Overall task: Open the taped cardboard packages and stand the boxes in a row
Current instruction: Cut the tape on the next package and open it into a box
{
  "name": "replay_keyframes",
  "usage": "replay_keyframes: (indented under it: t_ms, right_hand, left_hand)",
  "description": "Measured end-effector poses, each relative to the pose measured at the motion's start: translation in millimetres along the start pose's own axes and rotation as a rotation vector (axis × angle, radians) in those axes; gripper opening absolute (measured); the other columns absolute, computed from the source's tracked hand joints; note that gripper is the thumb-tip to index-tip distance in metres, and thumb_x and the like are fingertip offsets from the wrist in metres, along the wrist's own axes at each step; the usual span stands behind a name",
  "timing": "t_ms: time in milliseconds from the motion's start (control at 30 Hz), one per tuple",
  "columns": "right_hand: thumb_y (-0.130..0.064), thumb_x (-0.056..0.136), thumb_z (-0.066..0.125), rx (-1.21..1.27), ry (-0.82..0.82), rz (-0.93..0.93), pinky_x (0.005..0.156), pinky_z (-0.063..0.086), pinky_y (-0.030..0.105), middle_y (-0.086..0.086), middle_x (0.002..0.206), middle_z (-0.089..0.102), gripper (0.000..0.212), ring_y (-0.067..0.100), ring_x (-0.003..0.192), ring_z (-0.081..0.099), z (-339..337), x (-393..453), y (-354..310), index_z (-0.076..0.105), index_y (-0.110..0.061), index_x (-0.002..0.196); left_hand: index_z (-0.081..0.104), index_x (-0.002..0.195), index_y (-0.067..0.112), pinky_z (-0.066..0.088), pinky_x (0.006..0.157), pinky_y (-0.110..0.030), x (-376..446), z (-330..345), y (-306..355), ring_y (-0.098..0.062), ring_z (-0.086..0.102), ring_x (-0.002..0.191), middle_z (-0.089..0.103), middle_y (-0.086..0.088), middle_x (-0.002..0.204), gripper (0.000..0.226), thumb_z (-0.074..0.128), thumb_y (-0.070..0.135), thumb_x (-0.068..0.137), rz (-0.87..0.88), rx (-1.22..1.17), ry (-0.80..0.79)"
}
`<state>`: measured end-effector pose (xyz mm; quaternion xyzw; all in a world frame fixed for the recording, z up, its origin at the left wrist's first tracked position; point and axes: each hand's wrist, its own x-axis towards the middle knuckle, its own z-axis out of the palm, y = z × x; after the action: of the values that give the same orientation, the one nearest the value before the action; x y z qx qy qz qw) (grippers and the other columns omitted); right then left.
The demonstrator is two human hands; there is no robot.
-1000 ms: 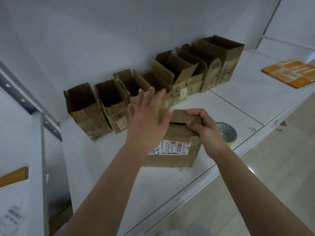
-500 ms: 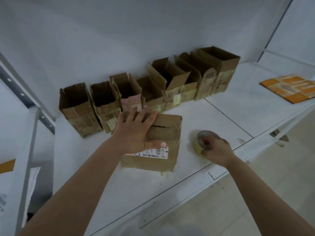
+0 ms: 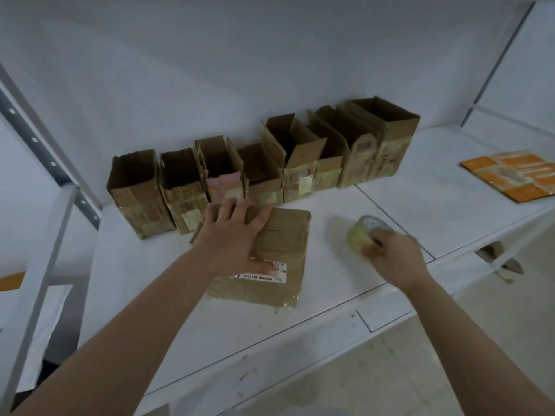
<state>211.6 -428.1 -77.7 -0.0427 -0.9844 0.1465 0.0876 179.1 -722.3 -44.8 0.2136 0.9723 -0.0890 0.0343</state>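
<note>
Nearest, 1 cardboard package lies on the white shelf, its flaps shut and a shipping label on its near face; this one looks left to open and stand up. The left hand presses flat on it, fingers spread. Just right, the right hand grips a roll of packing tape. Farther back, 8 opened boxes stand in a row along the wall. Far right lies an orange flat packet, well clear.
</note>
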Motion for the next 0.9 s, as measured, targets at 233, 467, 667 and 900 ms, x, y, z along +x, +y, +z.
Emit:
replay_keyframes:
  t_ms: [233, 467, 667, 900]
  right_hand:
    - [-0.016, 0.092, 0.065, 0.756, -0.008, -0.237, 0.047, 0.033, 0.01, -0.018, 0.049, 0.051, 0.028, 0.0, 0.046, 0.046, -87.6, 2.9, -68.5, 0.056, -0.024, 0.066]
    - [-0.037, 0.091, 0.063, 0.745, -0.108, -0.386, 0.057, 0.047, 0.03, 0.003, 0.074, 0.066, 0.023, 0.011, 0.064, 0.061, -77.7, 5.0, -126.8, 0.066, -0.014, 0.088]
    - [-0.038, 0.091, 0.062, 0.742, -0.117, -0.378, 0.057, 0.044, 0.036, 0.014, 0.076, 0.065, 0.032, 0.023, 0.064, 0.058, -76.0, 15.4, -146.3, 0.066, -0.006, 0.09]
    - [-0.043, 0.091, 0.058, 0.698, -0.19, -0.309, 0.054, 0.046, 0.016, -0.007, 0.069, 0.062, 0.027, -0.003, 0.057, 0.058, -72.2, 33.2, -156.7, 0.065, -0.02, 0.08]
  left_hand:
    - [-0.007, 0.154, 0.036, -0.003, 0.119, -0.059, -2.7, -27.5, 2.7, -0.021, -0.011, 0.15, -0.004, 0.001, 0.165, 0.14, 0.011, 0.108, 0.036, 0.028, -0.591, 0.043]
    - [0.035, 0.151, 0.027, 0.032, 0.104, -0.008, -20.4, -57.2, 34.0, 0.007, 0.035, 0.135, 0.037, 0.022, 0.149, 0.097, 0.039, 0.085, 0.073, 0.099, -1.438, 0.353]
    - [0.059, 0.134, 0.018, 0.036, 0.11, -0.017, -14.4, -57.3, 16.1, 0.0, 0.05, 0.128, 0.06, 0.009, 0.133, 0.042, 0.038, 0.035, 0.102, 0.007, -1.587, 0.466]
    - [0.056, 0.137, 0.022, 0.036, 0.097, -0.004, -7.4, -38.1, -14.3, 0.009, 0.051, 0.116, 0.059, 0.008, 0.132, 0.042, 0.037, 0.038, 0.103, -0.065, -1.364, 0.433]
